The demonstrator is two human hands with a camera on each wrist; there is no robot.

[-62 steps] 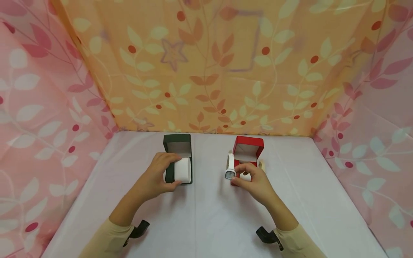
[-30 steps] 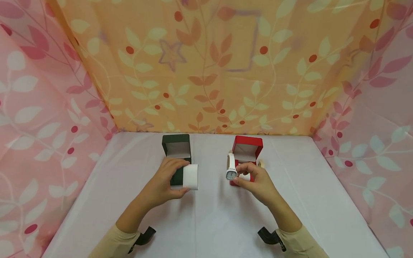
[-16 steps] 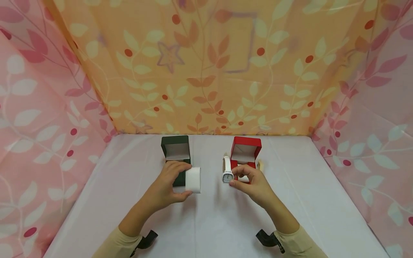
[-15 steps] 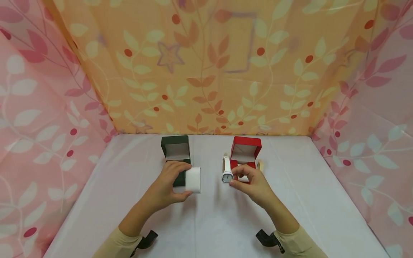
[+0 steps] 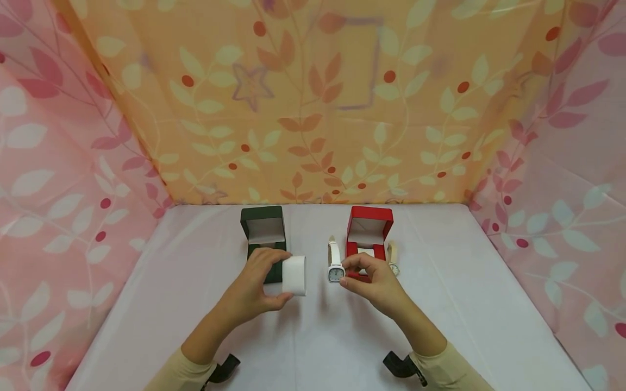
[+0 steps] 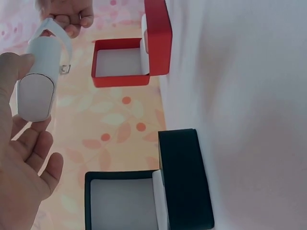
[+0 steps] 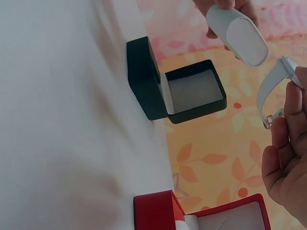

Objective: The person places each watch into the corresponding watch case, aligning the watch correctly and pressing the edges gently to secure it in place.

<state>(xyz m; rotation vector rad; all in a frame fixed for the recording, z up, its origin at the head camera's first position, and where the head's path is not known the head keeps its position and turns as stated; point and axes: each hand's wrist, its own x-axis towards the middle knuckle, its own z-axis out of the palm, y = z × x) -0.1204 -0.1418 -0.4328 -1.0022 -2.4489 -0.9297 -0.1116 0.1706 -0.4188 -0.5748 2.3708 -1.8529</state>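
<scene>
My left hand point(image 5: 254, 282) pinches a white watch cushion point(image 5: 294, 276) by its edges between thumb and fingers, raised in front of the open dark green watch box point(image 5: 262, 224). Between thumb and fingertips of my right hand point(image 5: 374, 282) is a white wristwatch point(image 5: 335, 273), held by its case with the strap looped behind. In the left wrist view the cushion's flat oval end point(image 6: 36, 97) faces the camera. The open red watch box point(image 5: 370, 220) stands behind my right hand, a white cushion point(image 5: 365, 252) partly visible inside it.
A second watch with a cream strap point(image 5: 393, 255) lies at the red box's right side. White cloth covers the table point(image 5: 313, 347). Patterned fabric walls point(image 5: 313, 108) enclose the back and both sides.
My left hand has lifted the cushion out of the green box and brought it right and nearer. My right hand has moved the white watch left, away from the red box.
</scene>
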